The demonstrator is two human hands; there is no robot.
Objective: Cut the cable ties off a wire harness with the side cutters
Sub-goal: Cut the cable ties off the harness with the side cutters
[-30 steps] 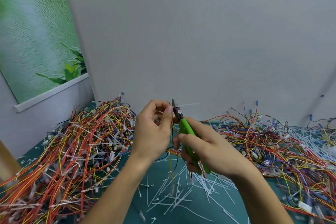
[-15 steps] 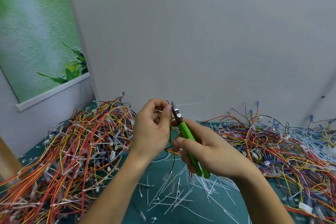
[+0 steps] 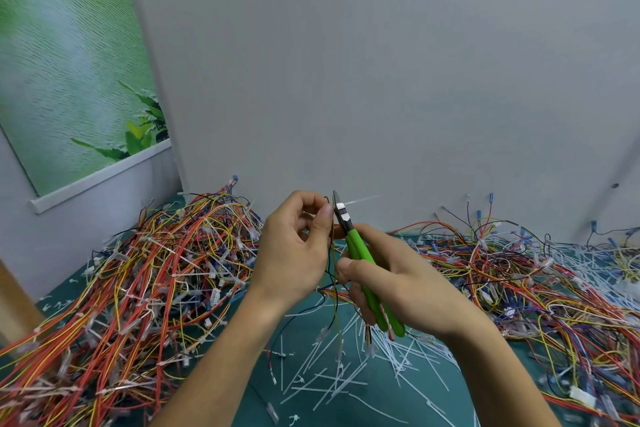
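I see my left hand (image 3: 294,253) raised over the surface (image 3: 311,406), its fingers (image 3: 323,222) pinching a thin harness (image 3: 335,302) of yellow, black and orange wires that hang down between both hands. My right hand (image 3: 398,284) has its fingers (image 3: 349,269) curled round the green handles of the cutters (image 3: 360,253). The dark jaws point up, nearly together, just beside my left thumb. A white tie (image 3: 360,199) sticks out rightward from the jaws. Cut ties (image 3: 346,374) litter the surface below, with wire heaps (image 3: 138,270) on either side.

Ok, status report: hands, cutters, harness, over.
Left hand pinches the wire harness. Right hand grips the side cutters, tips at a cable tie. No obstruction visible.
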